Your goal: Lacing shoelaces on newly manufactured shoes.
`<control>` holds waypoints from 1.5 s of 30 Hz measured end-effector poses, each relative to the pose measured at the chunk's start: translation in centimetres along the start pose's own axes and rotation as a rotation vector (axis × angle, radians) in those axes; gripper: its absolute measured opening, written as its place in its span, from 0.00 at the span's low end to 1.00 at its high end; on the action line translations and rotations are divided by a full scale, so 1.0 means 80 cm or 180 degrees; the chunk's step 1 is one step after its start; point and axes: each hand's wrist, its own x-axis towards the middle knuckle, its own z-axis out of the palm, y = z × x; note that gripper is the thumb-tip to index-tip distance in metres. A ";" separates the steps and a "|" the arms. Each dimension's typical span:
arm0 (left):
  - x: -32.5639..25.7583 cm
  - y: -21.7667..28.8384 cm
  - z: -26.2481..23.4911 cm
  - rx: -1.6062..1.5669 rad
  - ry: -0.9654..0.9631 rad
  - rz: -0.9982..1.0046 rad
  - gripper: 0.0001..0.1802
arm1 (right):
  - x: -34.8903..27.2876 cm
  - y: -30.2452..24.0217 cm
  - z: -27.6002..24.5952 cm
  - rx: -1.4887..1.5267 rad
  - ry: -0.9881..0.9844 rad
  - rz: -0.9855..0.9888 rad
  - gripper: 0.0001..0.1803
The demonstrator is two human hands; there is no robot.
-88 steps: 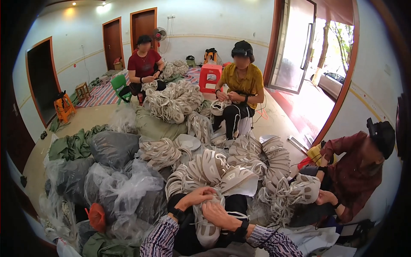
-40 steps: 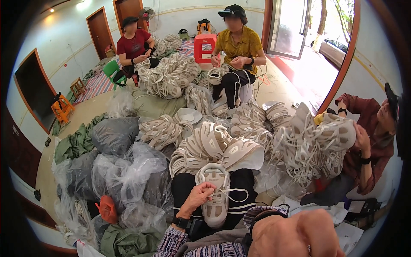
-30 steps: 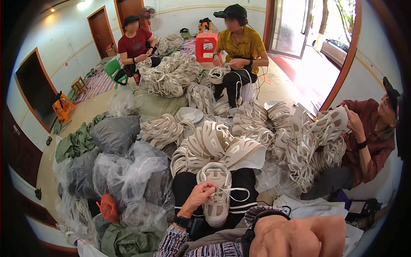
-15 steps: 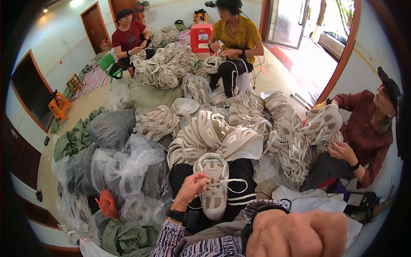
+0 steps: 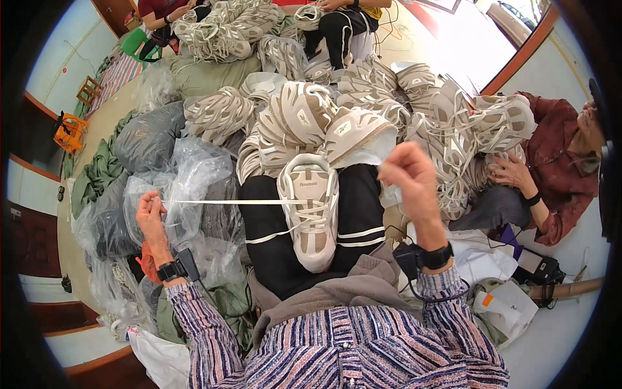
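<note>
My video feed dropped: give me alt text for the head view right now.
A person laces a beige sneaker on their lap, left hand pulling a white lace taut sideways, right hand raised. Piled sneakers, plastic bags and a seated co-worker surround them.

Looks like an informal shoe-finishing workroom set up on the floor of a plain hall rather than a proper factory. Heaps of identical beige-and-white sneakers (image 5: 304,123) piled across the middle, more bundled near the far wall (image 5: 223,29). Clear plastic sacks (image 5: 188,175) and dark stuffed bags (image 5: 146,136) stacked at the left side. Several people seated low around the pile, among them a worker in a dark red shirt (image 5: 557,162) handling a laced bunch. Bare pale floor (image 5: 466,45), light blue walls with brown wooden trim (image 5: 39,168), no benches or machines in view.
</note>
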 end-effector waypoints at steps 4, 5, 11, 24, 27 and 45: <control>-0.021 -0.018 0.045 0.2132 -0.0292 0.0985 0.08 | -0.017 0.078 0.022 -0.1539 -0.0497 0.0067 0.04; -0.031 -0.022 0.065 0.3085 -0.0272 0.1769 0.09 | -0.021 0.100 0.025 -0.1687 -0.0636 -0.0128 0.03; -0.104 0.053 0.221 0.1271 -0.1448 0.1710 0.11 | -0.022 0.126 0.050 -0.2110 -0.0848 -0.0388 0.06; -0.113 0.071 0.236 0.1413 -0.3247 0.0731 0.16 | -0.021 0.134 0.061 -0.2205 -0.0893 0.0360 0.14; -0.106 0.073 0.232 0.1614 -0.3301 0.0659 0.16 | -0.017 0.133 0.062 -0.2260 -0.0891 0.0371 0.15; -0.090 0.087 0.151 0.0216 -0.2882 -0.0369 0.10 | -0.013 0.126 0.064 -0.2398 -0.1134 0.0144 0.13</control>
